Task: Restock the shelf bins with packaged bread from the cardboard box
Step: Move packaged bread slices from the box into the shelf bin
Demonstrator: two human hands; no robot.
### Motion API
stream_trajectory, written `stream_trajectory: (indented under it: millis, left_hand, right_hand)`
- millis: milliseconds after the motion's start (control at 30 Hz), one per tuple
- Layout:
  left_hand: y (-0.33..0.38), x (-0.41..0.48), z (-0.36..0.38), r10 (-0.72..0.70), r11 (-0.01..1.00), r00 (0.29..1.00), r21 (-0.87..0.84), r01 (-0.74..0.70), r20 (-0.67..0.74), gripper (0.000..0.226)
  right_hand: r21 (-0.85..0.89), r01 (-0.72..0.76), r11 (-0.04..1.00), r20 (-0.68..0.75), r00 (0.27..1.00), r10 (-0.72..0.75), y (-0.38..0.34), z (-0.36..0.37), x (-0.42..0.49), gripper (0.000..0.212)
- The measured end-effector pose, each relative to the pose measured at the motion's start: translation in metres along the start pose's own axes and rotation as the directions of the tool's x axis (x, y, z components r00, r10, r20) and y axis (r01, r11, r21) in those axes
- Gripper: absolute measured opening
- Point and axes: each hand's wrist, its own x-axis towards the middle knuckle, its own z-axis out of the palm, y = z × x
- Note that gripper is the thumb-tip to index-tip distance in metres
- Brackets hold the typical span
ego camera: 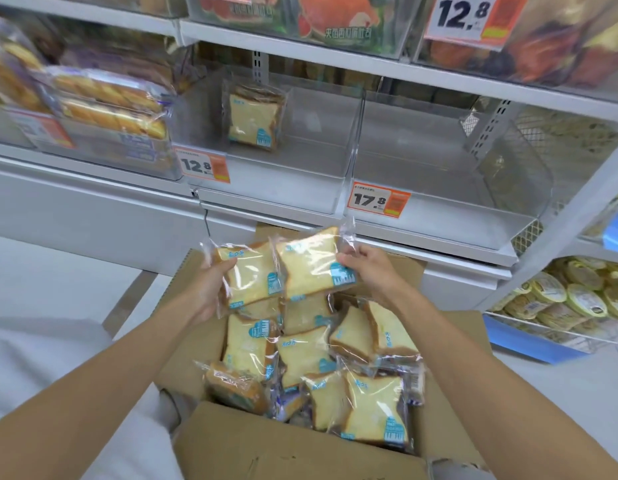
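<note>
Single head-worn wide-angle camera is looking forward and down at close range, taking in the box (300, 452) below and the bins (276, 188) ahead.

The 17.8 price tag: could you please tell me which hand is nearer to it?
Right. The right hand, gripping a bread pack, is just below the 17.8 price tag; the left hand, holding another pack, is farther off to the lower left.

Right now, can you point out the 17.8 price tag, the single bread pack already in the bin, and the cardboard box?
17.8 price tag (373, 200): head view, on its printed number.
single bread pack (254, 117): head view, middle of its front slice.
cardboard box (300, 445): head view, on its near flap.
</note>
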Motion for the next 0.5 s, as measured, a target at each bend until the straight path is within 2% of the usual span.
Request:
stream_trajectory:
  millis: [67,100,133,233,267,333,367,400,467,500]
  left_hand:
    - [0.004,-0.002,0.016,-0.048,0.998,0.989,0.036,0.044,0.136,0.083]
    - [0.008,-0.006,0.027,-0.046,0.998,0.978,0.048,0.037,0.205,0.092]
    - [0.013,-0.012,0.039,-0.029,0.998,0.971,0.061,0.014,0.237,0.092]
    - [0.032,-0.015,0.054,0.021,0.996,0.983,0.087,-0.038,0.184,0.074]
    - [0.04,-0.012,0.051,0.025,0.997,0.983,0.071,-0.039,0.184,0.064]
    - [0.061,-0.007,0.043,0.056,0.997,0.978,0.048,-0.067,0.202,0.043]
    - [0.074,-0.005,0.04,0.069,0.996,0.975,0.048,-0.081,0.209,0.039]
    - [0.087,-0.004,0.038,0.09,0.993,0.972,0.06,-0.105,0.215,0.04]
    - [0.117,0.0,0.034,0.148,0.976,0.963,0.125,-0.179,0.227,0.045]
    - [0.132,0.003,0.034,0.172,0.965,0.955,0.154,-0.213,0.24,0.047]
  right_hand:
    - [0.093,-0.023,0.995,-0.009,1.0,0.024,-0.006,0.02,0.001,0.009]
    - [0.104,-0.023,0.994,-0.001,1.0,0.023,-0.008,0.03,0.002,0.011]
    - [0.131,-0.03,0.991,0.015,0.999,0.028,-0.01,0.039,0.001,0.013]
    - [0.169,-0.048,0.984,0.061,0.997,0.038,-0.027,0.05,0.002,0.025]
    - [0.157,-0.053,0.986,0.078,0.996,0.041,-0.035,0.048,0.005,0.037]
    - [0.064,-0.054,0.996,0.12,0.992,0.046,-0.053,0.045,0.01,0.092]
    - [0.016,-0.045,0.999,0.147,0.988,0.042,-0.064,0.046,0.013,0.113]
    - [-0.001,-0.031,1.0,0.173,0.984,0.031,-0.075,0.048,0.017,0.124]
    - [0.032,-0.024,0.999,0.234,0.972,0.016,-0.097,0.053,0.033,0.127]
    - [0.038,-0.021,0.999,0.272,0.962,0.01,-0.111,0.058,0.039,0.12]
